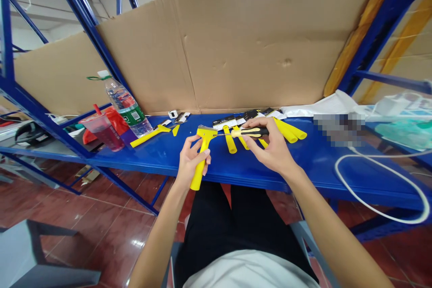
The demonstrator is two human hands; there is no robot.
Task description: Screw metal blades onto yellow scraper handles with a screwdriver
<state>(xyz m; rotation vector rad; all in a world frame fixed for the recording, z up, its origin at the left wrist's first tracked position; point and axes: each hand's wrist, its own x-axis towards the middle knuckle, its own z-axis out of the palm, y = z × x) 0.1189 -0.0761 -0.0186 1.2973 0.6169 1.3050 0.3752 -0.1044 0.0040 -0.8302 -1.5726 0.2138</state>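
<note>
My left hand [193, 160] is wrapped around the handle of a yellow scraper [199, 172], its wide head pointing up and away from me. In my right hand [272, 146] is a screwdriver [248, 132] with a black and cream handle, held level. Its thin shaft reaches left to the side of the scraper's head; whether the tip sits in a screw I cannot tell. Several yellow handles [231, 143] lie on the blue table behind and beneath the screwdriver. Farther left rests another yellow scraper [148, 137] beside a small yellow piece [176, 130].
Black and white packets [225, 123] line the back of the blue table [162, 157] below a cardboard wall [243, 45]. A water bottle [126, 105] and a red drink cup [105, 130] stand left. A white cable [381, 171] loops over the right edge. Blue posts frame both sides.
</note>
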